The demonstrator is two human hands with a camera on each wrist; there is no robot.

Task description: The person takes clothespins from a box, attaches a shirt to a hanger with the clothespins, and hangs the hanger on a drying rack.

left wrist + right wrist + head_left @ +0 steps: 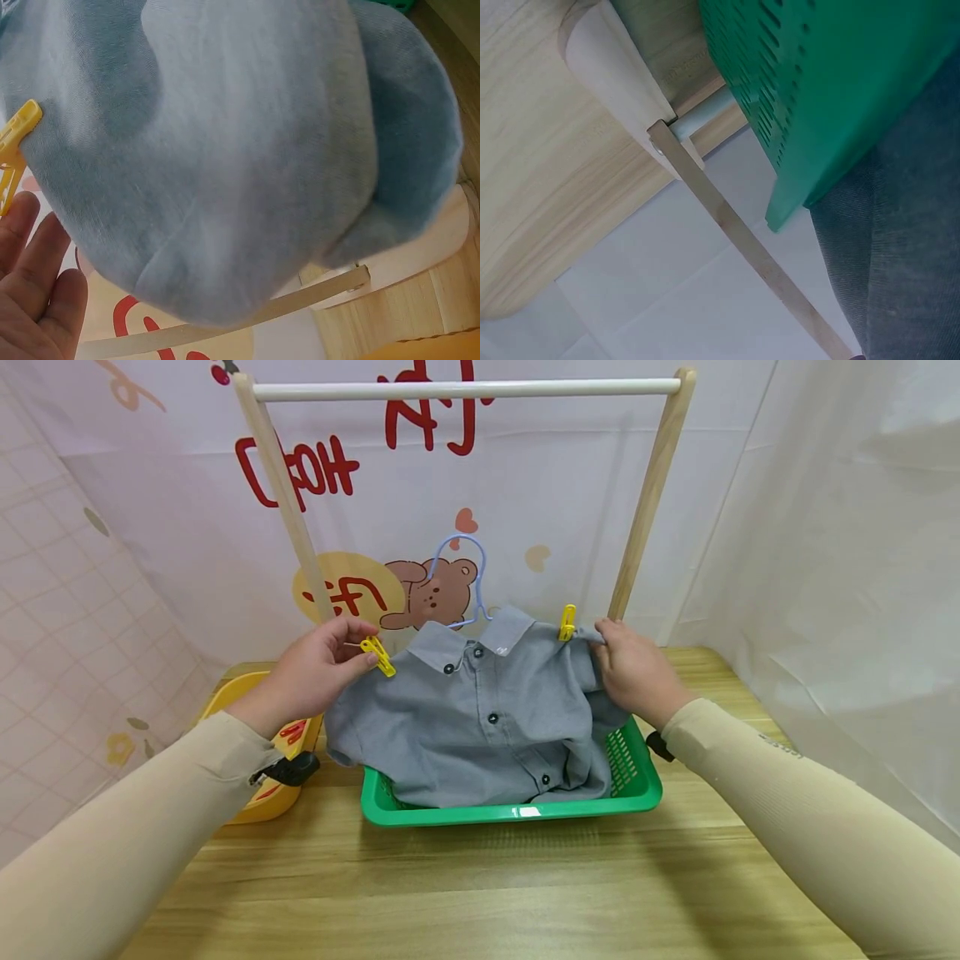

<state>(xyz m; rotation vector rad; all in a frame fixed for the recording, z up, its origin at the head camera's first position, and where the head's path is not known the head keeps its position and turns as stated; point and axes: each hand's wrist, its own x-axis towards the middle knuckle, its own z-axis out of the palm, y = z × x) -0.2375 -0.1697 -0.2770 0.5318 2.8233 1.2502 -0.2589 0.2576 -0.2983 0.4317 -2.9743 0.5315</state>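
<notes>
A grey short-sleeved shirt [442, 735] with dark buttons hangs on a light blue hanger [482, 568], its lower part in a green basket [450, 817]. At the shirt's left shoulder my left hand [311, 668] pinches a yellow clothespin [378, 656] between thumb and fingers. The left wrist view has this clothespin [16, 135] at the cloth's edge, beside the fingertips. My right hand [637, 668] grips the shirt near its right shoulder, fingers partly hidden. A second yellow clothespin [567, 622] stands on that shoulder, just left of the hand.
Behind the shirt rises a wooden rack with a white crossbar [465, 391]. On the left, partly under my forearm, stands a yellow basket [258, 810] with red clothespins [291, 732] in it. The wooden table [480, 893] extends in front; a printed backdrop [570, 468] hangs behind.
</notes>
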